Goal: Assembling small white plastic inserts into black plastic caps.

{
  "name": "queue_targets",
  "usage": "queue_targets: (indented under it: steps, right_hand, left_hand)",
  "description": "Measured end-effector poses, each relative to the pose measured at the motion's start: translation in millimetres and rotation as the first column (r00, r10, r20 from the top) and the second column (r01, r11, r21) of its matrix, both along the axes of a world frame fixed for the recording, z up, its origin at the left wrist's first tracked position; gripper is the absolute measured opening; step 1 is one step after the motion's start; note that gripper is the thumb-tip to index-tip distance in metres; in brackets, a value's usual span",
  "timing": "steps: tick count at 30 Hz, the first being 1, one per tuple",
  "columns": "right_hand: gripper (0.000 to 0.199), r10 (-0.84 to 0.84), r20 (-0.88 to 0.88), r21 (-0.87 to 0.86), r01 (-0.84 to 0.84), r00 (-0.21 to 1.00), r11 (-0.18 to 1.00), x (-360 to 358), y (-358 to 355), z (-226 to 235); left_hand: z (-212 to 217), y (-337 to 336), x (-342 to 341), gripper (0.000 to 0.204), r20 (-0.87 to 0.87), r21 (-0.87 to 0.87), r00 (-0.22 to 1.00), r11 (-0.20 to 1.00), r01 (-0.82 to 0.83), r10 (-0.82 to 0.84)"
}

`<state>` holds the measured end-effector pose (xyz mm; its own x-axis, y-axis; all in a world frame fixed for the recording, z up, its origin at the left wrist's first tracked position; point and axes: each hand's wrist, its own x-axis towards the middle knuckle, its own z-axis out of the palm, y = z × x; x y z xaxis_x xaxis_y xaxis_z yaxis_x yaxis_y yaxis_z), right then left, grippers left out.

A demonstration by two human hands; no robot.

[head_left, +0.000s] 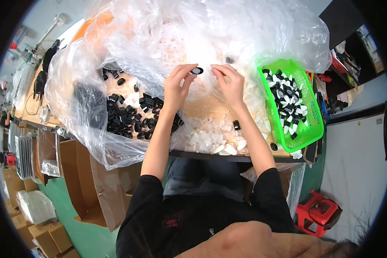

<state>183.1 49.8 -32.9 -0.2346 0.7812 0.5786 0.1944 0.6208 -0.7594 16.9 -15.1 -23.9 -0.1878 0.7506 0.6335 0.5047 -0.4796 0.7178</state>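
Observation:
My left hand (178, 85) pinches a round black cap (197, 71) with a pale oval centre between thumb and fingertips. It is held above the middle of the table. A short gap to the right, my right hand (230, 82) has its thumb and forefinger pressed together. Whatever sits at those fingertips is lost in the glare. Under my left forearm and farther left lie many loose black caps (125, 119) on a clear plastic bag (92, 139). Small white plastic pieces (210, 136) are strewn between my forearms, with a single black cap (236, 125) near my right forearm.
A green basket (317, 122) on the right contains black and white pieces. Clear plastic sheeting (262, 26) is heaped across the back. Below the table's front edge stand an open cardboard box (103, 185) at left and a red stool (318, 213) at right.

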Motion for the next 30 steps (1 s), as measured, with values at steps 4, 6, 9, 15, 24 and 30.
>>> queue_targets:
  steps: [4,6,9,15,24,30]
  right_hand:
    - [0.017,-0.060,-0.014,0.243,0.061,0.998,0.968,12,-13,15]
    - [0.018,-0.094,0.009,0.309,0.086,0.996,0.947,15,-15,14]
    - [0.023,-0.120,0.080,0.426,0.075,0.990,0.902,16,-16,13]
    - [0.019,-0.149,0.200,0.549,0.015,0.969,0.836,8,-24,15]
    - [0.018,0.218,-0.345,-0.355,-0.342,0.913,0.870,9,-18,6]
    - [0.017,0.156,-0.367,-0.450,-0.321,0.917,0.833,-2,-27,2]
  left_hand:
    - [-4,3,6,0.032,-0.068,0.049,0.995,0.995,0.081,-0.078]
    - [-4,1,10,0.032,-0.028,-0.028,0.988,0.989,0.148,-0.149]
    - [-8,1,17,0.031,0.078,-0.033,0.973,0.975,0.221,-0.218]
    - [-13,-1,23,0.020,0.365,-0.026,0.886,0.948,0.316,-0.285]
    - [-8,-4,29,0.019,0.361,-0.033,0.901,0.962,0.270,-0.241]
    - [-19,-3,30,0.013,0.354,-0.057,0.923,0.981,0.185,-0.153]
